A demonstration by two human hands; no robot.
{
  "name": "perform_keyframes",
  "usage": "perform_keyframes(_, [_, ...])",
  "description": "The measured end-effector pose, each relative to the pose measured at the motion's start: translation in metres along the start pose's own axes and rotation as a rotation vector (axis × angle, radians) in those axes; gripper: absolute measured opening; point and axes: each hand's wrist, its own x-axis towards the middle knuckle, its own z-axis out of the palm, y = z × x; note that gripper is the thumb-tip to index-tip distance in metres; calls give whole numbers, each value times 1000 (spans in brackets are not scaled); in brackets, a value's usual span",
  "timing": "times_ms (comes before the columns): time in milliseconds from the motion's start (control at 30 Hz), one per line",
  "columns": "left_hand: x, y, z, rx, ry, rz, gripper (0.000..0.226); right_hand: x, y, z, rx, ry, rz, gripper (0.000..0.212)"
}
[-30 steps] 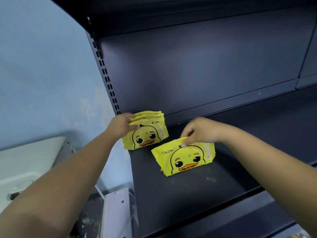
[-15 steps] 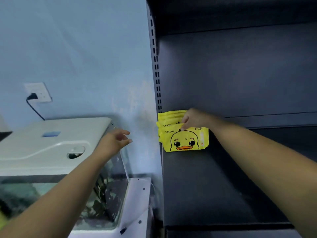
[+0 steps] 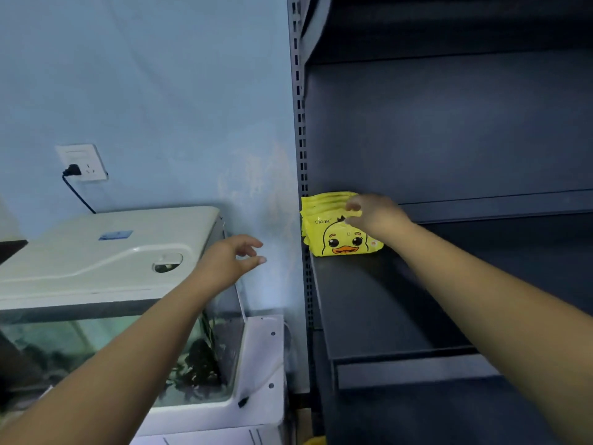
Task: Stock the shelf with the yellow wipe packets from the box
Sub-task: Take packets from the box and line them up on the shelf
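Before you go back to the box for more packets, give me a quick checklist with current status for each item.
1. Yellow wipe packets standing upright in a row at the shelf's left end: ok.
2. Right hand clear of the packets: not ok, its fingers are at the front packet's top edge.
3. Left hand free to take more: ok, fingers loose, holding nothing, in front of the blue wall.
4. Room on the shelf for more packets: ok, bare surface right of and in front of the row.
5. Box in reach: cannot tell, not identifiable in this view.
6. Fish tank beside the shelf untouched by the left arm: cannot tell.
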Motion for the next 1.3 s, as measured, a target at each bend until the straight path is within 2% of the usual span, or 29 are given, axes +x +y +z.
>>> perform_keyframes(133, [-25,4,0,0,-72,119,17,-65,-29,-6,-62,79,-2,31])
perform_keyframes(333, [-94,11,5,55,-155,382,30,-175,-69,-2,-46,128,11,20])
perform_keyframes(467, [-145,9,20,237,-261,594,37,-250,-75,15,-7,66,147,17])
perform_keyframes(733, [-218,7,74,320,-497,780,41,-378,-54,47,-87,-62,427,22])
perform_keyframes(1033, [-277,7,154,504,-783,759,38,-486,21,85,-89,-340,708,25])
perform_keyframes(1167, [-300,9,199,602,-900,609,36,-531,73,111,-33,-511,820,27])
perform_keyframes(1300, [-329,14,241,693,-1080,408,42,-557,118,135,55,-655,807,27])
